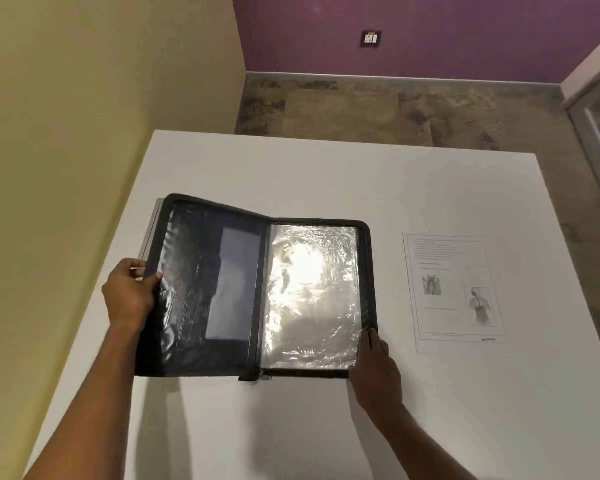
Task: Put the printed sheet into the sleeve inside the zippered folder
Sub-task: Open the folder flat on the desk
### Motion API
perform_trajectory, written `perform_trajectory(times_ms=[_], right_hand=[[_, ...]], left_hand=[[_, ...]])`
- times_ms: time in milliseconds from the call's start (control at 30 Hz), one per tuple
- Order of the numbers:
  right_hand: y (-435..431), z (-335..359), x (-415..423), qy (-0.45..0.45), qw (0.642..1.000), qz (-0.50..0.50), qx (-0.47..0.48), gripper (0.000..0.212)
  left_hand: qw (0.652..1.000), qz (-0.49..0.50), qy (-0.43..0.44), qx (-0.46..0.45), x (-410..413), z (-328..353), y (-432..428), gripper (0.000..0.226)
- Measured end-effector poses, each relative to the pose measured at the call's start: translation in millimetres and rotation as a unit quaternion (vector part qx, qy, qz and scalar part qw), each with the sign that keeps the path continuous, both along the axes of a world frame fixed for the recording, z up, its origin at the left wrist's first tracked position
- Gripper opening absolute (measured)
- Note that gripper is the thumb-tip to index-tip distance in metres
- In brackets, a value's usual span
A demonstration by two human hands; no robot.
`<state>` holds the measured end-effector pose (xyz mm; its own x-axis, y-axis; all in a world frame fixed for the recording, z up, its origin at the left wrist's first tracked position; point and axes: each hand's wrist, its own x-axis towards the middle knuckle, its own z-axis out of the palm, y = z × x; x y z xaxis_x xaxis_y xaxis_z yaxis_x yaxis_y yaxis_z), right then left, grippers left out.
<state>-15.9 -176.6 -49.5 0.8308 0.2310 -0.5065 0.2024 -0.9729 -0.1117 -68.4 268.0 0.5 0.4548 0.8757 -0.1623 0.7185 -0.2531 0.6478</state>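
Holding the zippered folder (257, 289) open, both hands' fingers (369, 336) pinching its edges; I'm seeing the printed sheet (456, 294) lying right, nearer my right hand (378, 372).

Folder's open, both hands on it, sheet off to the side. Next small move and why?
Probably lay the left cover flat and free the right hand to fetch the printed sheet. The zippered folder is open with the clear sleeve exposed, the left hand holds the cover raised, and the sheet lies untouched on the table.
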Motion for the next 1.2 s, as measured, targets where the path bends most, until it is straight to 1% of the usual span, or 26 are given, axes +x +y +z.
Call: perform_trajectory(times_ms=[67,133,233,367,467,567,633,700,800,900,933,967,1000,1033,1100,1167,1200], right_hand=[[0,-1,-1,0.002,1.000,-0.006,0.008,0.072],[-1,-1,-2,0.000,1.000,-0.009,0.017,0.073],[0,-2,-3,-0.002,0.999,-0.019,0.027,0.075],[2,-3,-4,0.004,0.999,-0.026,0.028,0.078],[2,-4,-5,0.010,0.999,-0.030,0.027,0.082],[1,-6,-4,0.004,0.999,-0.032,0.031,0.083],[0,-5,-5,0.001,0.999,-0.029,0.040,0.080],[-1,-1,-6,0.000,0.998,-0.037,0.057,0.077],[-6,14,-4,-0.014,0.988,-0.096,0.121,0.069],[-17,27,2,-0.067,0.977,-0.108,0.170,0.047],[-23,30,4,-0.067,0.976,-0.111,0.174,0.042],[-29,32,9,-0.089,0.974,-0.106,0.179,0.042],[-37,33,15,-0.084,0.969,-0.125,0.193,0.045],[-44,39,23,-0.075,0.962,-0.155,0.212,0.047],[-60,42,43,-0.021,0.954,-0.203,0.221,0.054],[-80,43,62,-0.018,0.953,-0.211,0.217,0.061],[-91,44,70,-0.032,0.952,-0.213,0.217,0.062]], left_hand=[[0.999,-0.023,0.034,0.019,-3,-10,0,0.029],[0.996,-0.047,0.074,0.019,-6,-16,-2,0.032],[0.986,-0.091,0.132,0.033,-8,-26,-10,0.029],[0.974,-0.122,0.193,0.001,-13,-42,-26,0.028],[0.964,-0.146,0.222,-0.032,-18,-52,-31,0.036],[0.960,-0.154,0.231,-0.043,-22,-56,-34,0.044],[0.960,-0.151,0.233,-0.036,-23,-57,-38,0.044],[0.963,-0.144,0.228,-0.022,-21,-56,-44,0.049],[0.967,-0.138,0.214,0.015,-14,-51,-65,0.059],[0.970,-0.149,0.185,0.053,-1,-45,-105,0.062],[0.969,-0.160,0.179,0.063,5,-42,-123,0.061],[0.966,-0.175,0.178,0.071,11,-40,-141,0.061],[0.964,-0.187,0.173,0.070,19,-38,-161,0.063],[0.968,-0.189,0.153,0.055,27,-35,-182,0.065],[0.976,-0.191,0.099,0.014,45,-29,-228,0.068],[0.978,-0.201,0.051,-0.020,63,-24,-275,0.067],[0.977,-0.208,0.033,-0.040,73,-22,-298,0.066]])
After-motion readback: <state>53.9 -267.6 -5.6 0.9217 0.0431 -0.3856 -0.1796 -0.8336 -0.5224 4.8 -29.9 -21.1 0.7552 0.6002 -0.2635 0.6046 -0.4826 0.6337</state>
